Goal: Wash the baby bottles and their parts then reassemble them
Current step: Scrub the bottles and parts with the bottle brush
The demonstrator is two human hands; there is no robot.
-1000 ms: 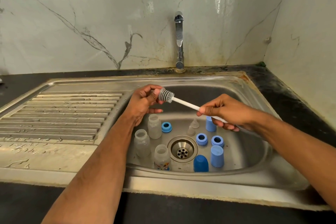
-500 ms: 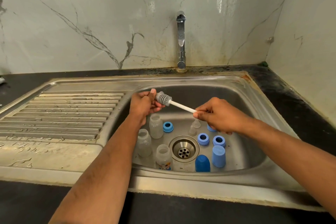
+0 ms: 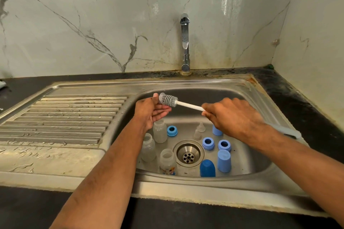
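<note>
Two bare forearms reach over the front rim of a stainless steel sink point(image 3: 186, 189) set in a dark counter point(image 3: 307, 109). In the basin nearest the viewer stand a dark blue cap point(image 3: 207, 168), a light blue cap point(image 3: 224, 161) and a clear bottle with a printed picture point(image 3: 167, 161), all grouped round the drain point(image 3: 188, 153). Two more clear bottles point(image 3: 148, 147) stand to the left; three blue collar rings point(image 3: 208, 143) and two clear teats point(image 3: 200, 127) lie further back.

Above them, the right hand point(image 3: 234, 117) curls round the white handle of a bottle brush point(image 3: 188, 104), whose grey ribbed head points left. The left hand point(image 3: 150, 111) is held palm up beneath the brush head, fingers loosely extended, with a small clear part point(image 3: 161, 97) between thumb and fingertips against the brush tip; how firmly it is held cannot be told.

A ribbed draining board point(image 3: 61, 117) spreads to the left. Behind, a chrome tap point(image 3: 185, 42) rises against a veined marble wall point(image 3: 93, 24).
</note>
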